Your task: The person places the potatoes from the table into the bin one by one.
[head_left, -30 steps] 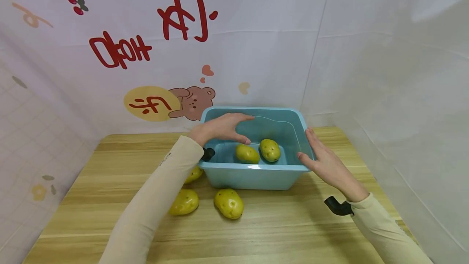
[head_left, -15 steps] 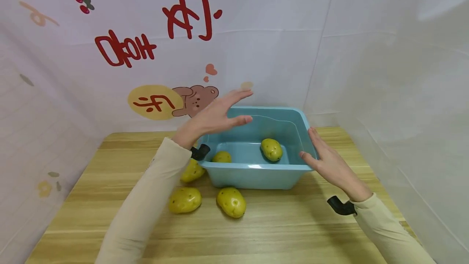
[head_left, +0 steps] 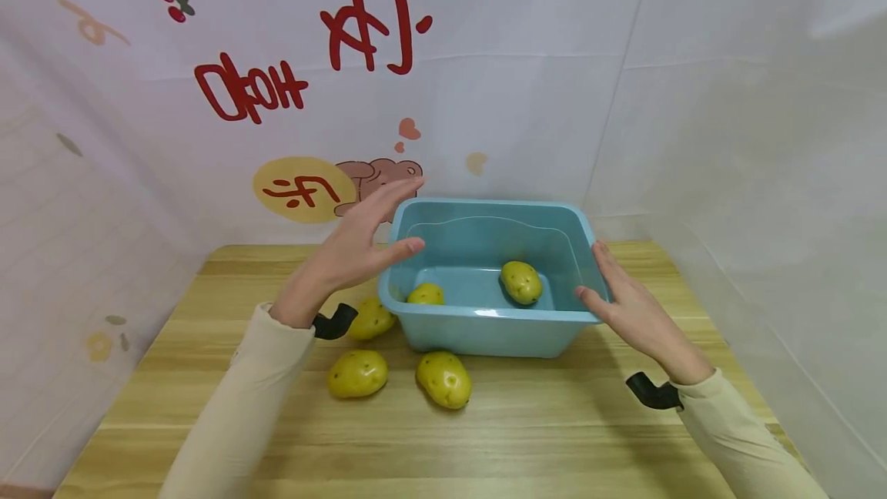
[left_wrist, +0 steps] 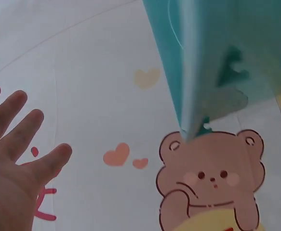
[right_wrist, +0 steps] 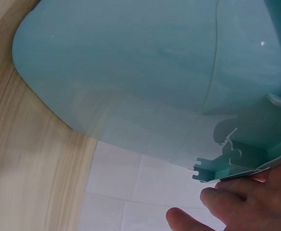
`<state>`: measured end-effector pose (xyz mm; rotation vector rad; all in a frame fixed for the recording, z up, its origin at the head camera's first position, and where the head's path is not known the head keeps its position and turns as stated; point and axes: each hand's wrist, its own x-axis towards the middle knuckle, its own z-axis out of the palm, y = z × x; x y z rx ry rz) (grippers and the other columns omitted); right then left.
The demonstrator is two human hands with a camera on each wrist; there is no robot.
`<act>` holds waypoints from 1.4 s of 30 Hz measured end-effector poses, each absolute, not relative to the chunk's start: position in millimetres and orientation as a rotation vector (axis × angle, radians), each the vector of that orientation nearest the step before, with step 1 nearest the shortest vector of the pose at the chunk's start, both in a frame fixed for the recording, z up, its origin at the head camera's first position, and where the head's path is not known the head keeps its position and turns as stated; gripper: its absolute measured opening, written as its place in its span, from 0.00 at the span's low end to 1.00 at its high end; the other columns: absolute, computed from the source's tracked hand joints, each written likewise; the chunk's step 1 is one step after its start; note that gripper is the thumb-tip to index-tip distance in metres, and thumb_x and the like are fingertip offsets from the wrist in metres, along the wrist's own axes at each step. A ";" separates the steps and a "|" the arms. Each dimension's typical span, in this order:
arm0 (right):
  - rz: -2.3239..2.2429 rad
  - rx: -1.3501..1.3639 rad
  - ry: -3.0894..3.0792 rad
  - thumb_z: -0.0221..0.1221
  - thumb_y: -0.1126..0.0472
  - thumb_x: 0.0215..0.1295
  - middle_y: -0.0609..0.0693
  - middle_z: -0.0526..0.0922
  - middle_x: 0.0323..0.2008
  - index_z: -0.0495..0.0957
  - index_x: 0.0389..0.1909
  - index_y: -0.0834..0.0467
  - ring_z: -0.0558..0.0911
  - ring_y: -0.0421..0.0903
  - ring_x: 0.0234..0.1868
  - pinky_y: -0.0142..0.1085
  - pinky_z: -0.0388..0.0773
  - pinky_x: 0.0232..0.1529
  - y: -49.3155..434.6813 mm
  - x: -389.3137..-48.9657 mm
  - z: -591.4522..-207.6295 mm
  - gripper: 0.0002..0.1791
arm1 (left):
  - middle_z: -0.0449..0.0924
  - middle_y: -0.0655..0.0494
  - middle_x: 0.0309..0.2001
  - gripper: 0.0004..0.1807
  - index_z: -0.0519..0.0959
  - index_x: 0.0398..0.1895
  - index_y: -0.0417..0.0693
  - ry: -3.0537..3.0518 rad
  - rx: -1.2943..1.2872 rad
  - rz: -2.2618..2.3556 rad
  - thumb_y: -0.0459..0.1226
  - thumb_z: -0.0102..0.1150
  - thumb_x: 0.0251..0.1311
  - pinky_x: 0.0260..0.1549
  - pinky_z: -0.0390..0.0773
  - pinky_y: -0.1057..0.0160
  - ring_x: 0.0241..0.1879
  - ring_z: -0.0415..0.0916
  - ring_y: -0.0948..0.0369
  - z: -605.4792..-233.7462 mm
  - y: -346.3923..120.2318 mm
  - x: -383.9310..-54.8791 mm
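Observation:
A light blue plastic storage bin (head_left: 496, 336) stands upright on the wooden table. Two yellow potatoes lie inside: one potato (head_left: 522, 282) right of the middle, another potato (head_left: 426, 294) at the front left. My left hand (head_left: 349, 252) hovers just left of the bin, thumb and fingers spread, holding nothing; the left wrist view shows its fingers (left_wrist: 24, 134) apart from the bin. My right hand (head_left: 634, 310) holds the bin's right rim, thumb over the inner side and fingers (right_wrist: 220, 204) along the outside.
Outside the bin, one potato (head_left: 372, 319) lies by its left front corner. Two more, a left potato (head_left: 358, 373) and a right potato (head_left: 444, 380), lie in front on the table (head_left: 527, 437). A printed white curtain (head_left: 513, 98) hangs behind the bin.
My left hand has risen out of the bin and moved left past its rim. A potato inside has shifted to the front left. The right hand stays at the rim.

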<state>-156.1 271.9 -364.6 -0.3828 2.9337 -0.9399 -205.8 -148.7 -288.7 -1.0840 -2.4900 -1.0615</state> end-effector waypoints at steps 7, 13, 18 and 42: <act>-0.945 -0.390 2.937 0.51 0.43 0.78 0.56 0.34 0.83 0.34 0.84 0.58 0.43 0.66 0.81 0.69 0.47 0.73 271.5 -155.7 -364.0 0.49 | 0.62 0.51 0.78 0.44 0.62 0.80 0.50 -2.445 -1.033 -1.025 0.63 0.57 0.69 0.70 0.59 0.32 0.77 0.57 0.49 -309.6 -179.2 -185.4; -0.945 -0.388 2.936 0.51 0.43 0.79 0.56 0.34 0.83 0.34 0.84 0.57 0.42 0.65 0.81 0.69 0.47 0.73 271.8 -155.6 -364.5 0.49 | 0.60 0.51 0.79 0.41 0.64 0.80 0.50 -2.506 -0.975 -0.985 0.49 0.67 0.66 0.69 0.58 0.31 0.78 0.54 0.49 -328.9 -203.5 -170.8; -0.947 -0.386 2.932 0.51 0.42 0.79 0.56 0.34 0.83 0.33 0.84 0.57 0.42 0.66 0.81 0.69 0.47 0.73 271.7 -155.6 -364.4 0.49 | 0.63 0.51 0.78 0.41 0.67 0.77 0.48 -2.516 -0.946 -0.935 0.47 0.70 0.64 0.68 0.63 0.33 0.76 0.59 0.47 -350.6 -220.5 -161.2; -0.939 -0.368 2.933 0.51 0.43 0.79 0.54 0.33 0.83 0.33 0.84 0.55 0.42 0.65 0.81 0.70 0.47 0.73 271.4 -155.3 -365.1 0.48 | 0.71 0.49 0.72 0.42 0.71 0.72 0.46 -2.786 -1.019 -1.103 0.47 0.77 0.56 0.64 0.67 0.32 0.70 0.67 0.43 -428.0 -238.1 -131.5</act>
